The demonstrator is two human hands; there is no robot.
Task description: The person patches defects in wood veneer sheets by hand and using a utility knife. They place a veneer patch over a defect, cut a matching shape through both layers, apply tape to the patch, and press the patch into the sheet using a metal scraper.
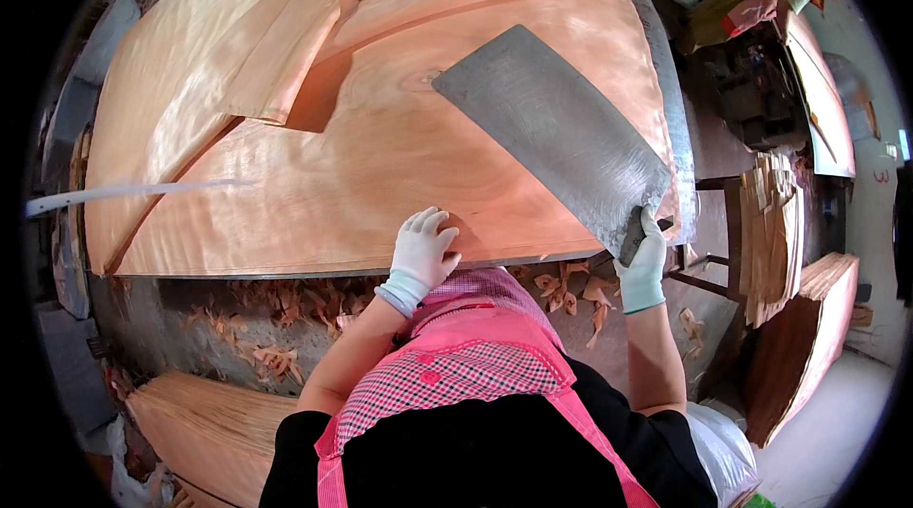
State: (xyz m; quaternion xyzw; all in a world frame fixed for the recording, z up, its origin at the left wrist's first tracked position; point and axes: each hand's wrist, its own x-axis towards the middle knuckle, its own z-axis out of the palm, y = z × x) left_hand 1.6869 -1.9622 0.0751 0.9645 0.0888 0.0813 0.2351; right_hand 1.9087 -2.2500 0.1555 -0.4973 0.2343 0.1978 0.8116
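My right hand [643, 265], in a white glove, is closed round the near end of a broad rectangular metal blade [561, 132], a large flat knife. The blade slants up and left over the wood veneer sheets [380, 166]; whether it touches them I cannot tell. Also gloved, my left hand [420, 256] rests at the near edge of the veneer, its fingers loosely bent and its thumb apart, holding nothing visible. Left of the blade, a torn flap of veneer [285, 70] is folded over on the top sheet, with a long split running down to the near left corner.
Curled veneer scraps [271, 356] lie on the floor below the table edge. A stack of veneer [209, 427] stands at lower left; upright bundles [770, 232] stand at right. A thin whitish strip [133, 192] reaches in from the left.
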